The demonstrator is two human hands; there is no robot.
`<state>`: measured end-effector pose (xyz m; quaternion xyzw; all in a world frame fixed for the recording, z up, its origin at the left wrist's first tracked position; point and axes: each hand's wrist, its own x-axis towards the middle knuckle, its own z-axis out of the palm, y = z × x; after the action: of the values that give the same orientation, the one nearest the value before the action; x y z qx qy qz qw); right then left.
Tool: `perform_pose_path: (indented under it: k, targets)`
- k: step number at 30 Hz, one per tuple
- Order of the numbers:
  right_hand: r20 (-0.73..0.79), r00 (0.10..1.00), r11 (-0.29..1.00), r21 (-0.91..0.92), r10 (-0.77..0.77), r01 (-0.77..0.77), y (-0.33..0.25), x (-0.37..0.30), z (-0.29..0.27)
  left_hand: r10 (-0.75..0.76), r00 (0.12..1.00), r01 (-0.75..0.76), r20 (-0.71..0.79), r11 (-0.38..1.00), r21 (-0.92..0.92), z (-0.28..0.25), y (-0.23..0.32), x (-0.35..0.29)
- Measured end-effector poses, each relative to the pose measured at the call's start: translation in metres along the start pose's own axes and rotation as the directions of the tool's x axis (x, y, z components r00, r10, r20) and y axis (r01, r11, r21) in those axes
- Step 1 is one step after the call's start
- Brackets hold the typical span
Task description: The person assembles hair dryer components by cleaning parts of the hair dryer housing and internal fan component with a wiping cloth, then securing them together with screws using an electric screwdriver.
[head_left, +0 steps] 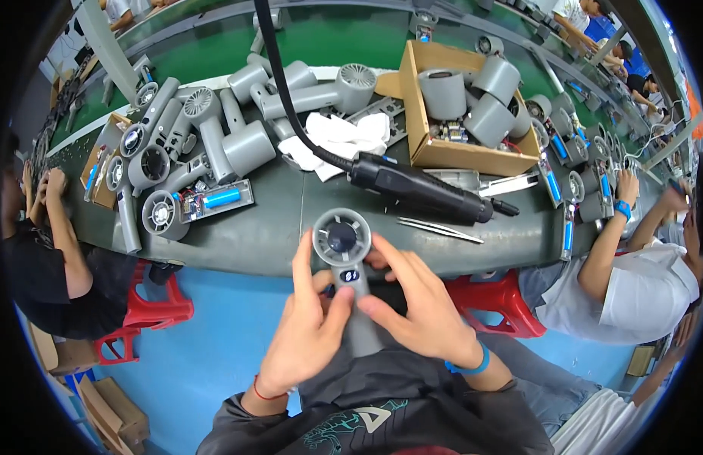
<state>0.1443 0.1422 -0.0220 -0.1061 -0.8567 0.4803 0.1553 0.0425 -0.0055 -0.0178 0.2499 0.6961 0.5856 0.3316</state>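
A grey handheld fan (356,312) stands upright in front of me, its round head with dark hub facing up and a small lit display below it. My left hand (306,330) grips it from the left, thumb on the handle under the display and index finger along the head. From the other side my right hand (421,307) closes around it, thumb at the handle and fingers beside the head, partly hidden behind. Beyond the fan, a black electric screwdriver (419,189) lies on the dark table (275,227), with metal tweezers (441,230) nearer to me.
Several grey fans and housings crowd the left, including an opened fan (163,214) with a blue battery. A cardboard box (472,158) holds grey housings beside white cloths (344,138). Behind runs a green conveyor belt (351,38). Co-workers sit at both sides; a red stool (503,303) stands right.
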Motion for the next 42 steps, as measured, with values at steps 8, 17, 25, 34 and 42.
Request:
perform_pose_path:
  k: [8, 17, 25, 34, 42]
  targets:
    - [0.124, 0.991, 0.933, -0.350, -0.041, 0.082, 0.003, 0.035, -0.009, 0.033, 0.999, -0.020, -0.038, 0.956, 0.292, 0.003, 0.011, -0.024]
    - [-0.125, 0.971, 0.833, -0.543, -0.206, 0.107, 0.009, 0.004, -0.009, 0.508, 0.845, -0.348, -0.164, 0.757, 0.553, -0.038, 0.023, 0.056]
    - [-0.275, 0.909, 0.857, -0.495, -0.313, 0.145, 0.023, -0.014, 0.006, 0.483, 0.856, -0.445, 0.182, 0.512, 0.735, -0.049, 0.029, 0.154]
    - [-0.395, 0.874, 0.821, -0.570, -0.282, 0.007, 0.048, -0.010, -0.036, 0.457, 0.851, -0.340, -0.259, 0.855, 0.392, -0.077, 0.035, 0.117]
    - [-0.334, 0.911, 0.779, -0.626, -0.243, -0.021, 0.040, -0.018, -0.044, 0.573, 0.499, -0.622, -0.650, 0.759, 0.191, -0.054, 0.046, 0.019]
